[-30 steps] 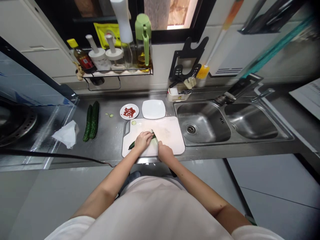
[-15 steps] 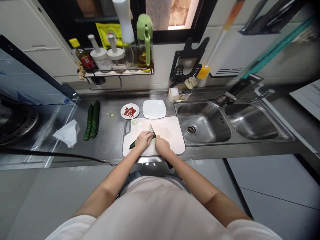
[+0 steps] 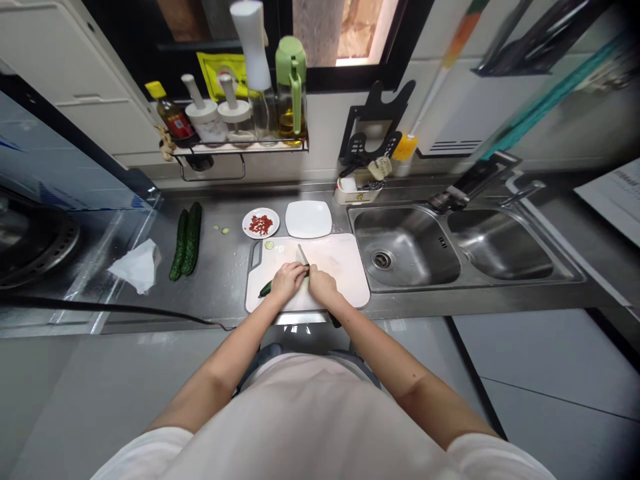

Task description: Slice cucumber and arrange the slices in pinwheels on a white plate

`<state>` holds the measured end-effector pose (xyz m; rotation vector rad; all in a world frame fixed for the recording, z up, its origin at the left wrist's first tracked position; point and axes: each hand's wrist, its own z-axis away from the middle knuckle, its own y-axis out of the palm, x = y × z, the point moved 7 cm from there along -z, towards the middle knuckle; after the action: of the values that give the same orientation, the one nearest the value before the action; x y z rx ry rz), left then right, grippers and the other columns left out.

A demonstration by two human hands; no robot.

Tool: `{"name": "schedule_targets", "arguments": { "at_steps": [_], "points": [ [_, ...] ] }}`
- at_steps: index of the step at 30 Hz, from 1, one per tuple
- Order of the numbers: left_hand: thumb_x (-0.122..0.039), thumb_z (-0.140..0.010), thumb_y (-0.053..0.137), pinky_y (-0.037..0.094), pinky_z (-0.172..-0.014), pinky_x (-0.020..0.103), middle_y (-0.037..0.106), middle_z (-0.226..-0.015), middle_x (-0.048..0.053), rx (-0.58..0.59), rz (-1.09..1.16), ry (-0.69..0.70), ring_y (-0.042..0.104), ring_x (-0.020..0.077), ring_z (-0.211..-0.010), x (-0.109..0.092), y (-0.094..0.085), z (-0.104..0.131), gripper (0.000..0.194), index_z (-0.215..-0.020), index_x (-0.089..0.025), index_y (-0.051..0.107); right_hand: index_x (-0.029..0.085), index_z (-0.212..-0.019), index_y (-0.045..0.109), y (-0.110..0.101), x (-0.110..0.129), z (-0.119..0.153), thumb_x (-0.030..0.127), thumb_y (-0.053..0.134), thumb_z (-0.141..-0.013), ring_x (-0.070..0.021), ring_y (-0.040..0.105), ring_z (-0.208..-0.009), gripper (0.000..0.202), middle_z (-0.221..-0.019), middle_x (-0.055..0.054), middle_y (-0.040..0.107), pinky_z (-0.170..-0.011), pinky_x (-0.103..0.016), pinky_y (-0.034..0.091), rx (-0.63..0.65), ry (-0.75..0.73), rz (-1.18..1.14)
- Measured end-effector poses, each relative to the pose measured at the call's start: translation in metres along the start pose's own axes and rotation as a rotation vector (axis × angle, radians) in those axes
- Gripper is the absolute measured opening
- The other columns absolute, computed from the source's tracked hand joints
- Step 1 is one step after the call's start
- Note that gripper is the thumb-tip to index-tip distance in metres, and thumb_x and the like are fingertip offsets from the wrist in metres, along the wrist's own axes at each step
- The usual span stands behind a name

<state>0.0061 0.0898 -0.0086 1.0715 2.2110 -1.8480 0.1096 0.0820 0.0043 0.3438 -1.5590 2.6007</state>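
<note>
On the white cutting board (image 3: 345, 273), my left hand (image 3: 287, 280) is closed over a dark green cucumber (image 3: 265, 289), whose tip sticks out to the left. My right hand (image 3: 323, 285) grips a knife (image 3: 302, 254); the blade points away from me, close against the left fingertips, and the dark handle end shows below the wrist. A thin cucumber slice (image 3: 269, 245) lies near the board's top left corner. Behind the board are a round plate of chopped red pieces (image 3: 261, 223) and a white square plate (image 3: 309, 219).
Two whole cucumbers (image 3: 191, 239) and a crumpled white cloth or tissue (image 3: 138, 265) lie to the left. A double sink (image 3: 407, 247) is at the right. A rack of bottles (image 3: 240, 147) hangs behind the counter.
My right hand and the knife have shifted slightly to the left, nearer my left hand. My left hand stays on the cucumber. The view has tilted a little.
</note>
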Motion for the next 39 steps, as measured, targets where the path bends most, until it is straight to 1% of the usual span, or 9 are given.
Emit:
{"name": "schedule_targets", "arguments": {
  "at_steps": [5, 11, 18, 23, 27, 32, 39],
  "points": [
    [-0.026, -0.093, 0.050, 0.048, -0.086, 0.034, 0.066, -0.105, 0.005, -0.002, 0.004, -0.006, 0.057, 0.0184, -0.094, -0.001, 0.000, 0.000, 0.023, -0.104, -0.024, 0.070, 0.011, -0.122, 0.042, 0.004, -0.004, 0.012, 0.009, 0.037, -0.091, -0.0233, 0.066, -0.099, 0.032, -0.104, -0.017, 0.068, -0.078, -0.030, 0.047, 0.006, -0.003, 0.019],
    [-0.027, -0.093, 0.050, 0.048, -0.087, 0.033, 0.066, -0.105, 0.004, -0.004, 0.006, -0.018, 0.057, 0.0186, -0.096, 0.000, 0.000, 0.001, 0.022, -0.103, -0.025, 0.070, 0.011, -0.121, 0.042, 0.015, -0.011, 0.027, 0.007, 0.039, -0.088, -0.0250, 0.066, -0.098, 0.033, -0.101, -0.018, 0.068, -0.078, -0.032, 0.047, 0.058, 0.017, 0.046],
    [-0.027, -0.094, 0.050, 0.048, -0.088, 0.033, 0.067, -0.106, 0.004, 0.002, 0.013, -0.020, 0.057, 0.0180, -0.096, 0.000, 0.000, 0.000, 0.022, -0.103, -0.024, 0.070, 0.012, -0.120, 0.042, 0.028, -0.022, 0.044, 0.007, 0.039, -0.088, -0.0258, 0.067, -0.098, 0.032, -0.097, -0.019, 0.068, -0.078, -0.033, 0.048, 0.065, 0.036, 0.074],
    [-0.026, -0.094, 0.050, 0.048, -0.087, 0.032, 0.066, -0.106, 0.004, -0.006, 0.008, -0.017, 0.057, 0.0179, -0.097, 0.000, 0.000, 0.000, 0.022, -0.104, -0.024, 0.069, 0.012, -0.119, 0.042, 0.031, -0.026, 0.051, 0.006, 0.041, -0.086, -0.0264, 0.067, -0.096, 0.033, -0.097, -0.018, 0.068, -0.076, -0.033, 0.048, 0.061, 0.030, 0.095],
    [-0.027, -0.094, 0.050, 0.048, -0.086, 0.032, 0.067, -0.105, 0.004, -0.009, 0.005, -0.014, 0.057, 0.0177, -0.096, -0.001, -0.001, 0.000, 0.022, -0.103, -0.024, 0.070, 0.013, -0.117, 0.043, 0.028, -0.024, 0.048, 0.007, 0.040, -0.087, -0.0256, 0.067, -0.097, 0.030, -0.097, -0.018, 0.068, -0.077, -0.033, 0.048, 0.057, 0.026, 0.082],
    [-0.027, -0.094, 0.050, 0.048, -0.086, 0.032, 0.067, -0.105, 0.004, -0.010, -0.006, -0.014, 0.058, 0.0177, -0.094, -0.003, -0.002, 0.000, 0.022, -0.101, -0.023, 0.070, 0.012, -0.117, 0.043, 0.020, -0.019, 0.035, 0.008, 0.040, -0.088, -0.0263, 0.067, -0.096, 0.030, -0.099, -0.018, 0.068, -0.075, -0.033, 0.047, 0.073, 0.019, 0.054],
    [-0.026, -0.093, 0.051, 0.048, -0.086, 0.032, 0.067, -0.105, 0.005, -0.016, -0.016, -0.006, 0.057, 0.0181, -0.095, -0.004, -0.002, 0.001, 0.022, -0.102, -0.023, 0.070, 0.012, -0.122, 0.044, 0.005, -0.013, 0.017, 0.008, 0.035, -0.089, -0.0258, 0.066, -0.097, 0.034, -0.101, -0.017, 0.068, -0.075, -0.032, 0.046, 0.014, -0.005, 0.012]
  ]
}}
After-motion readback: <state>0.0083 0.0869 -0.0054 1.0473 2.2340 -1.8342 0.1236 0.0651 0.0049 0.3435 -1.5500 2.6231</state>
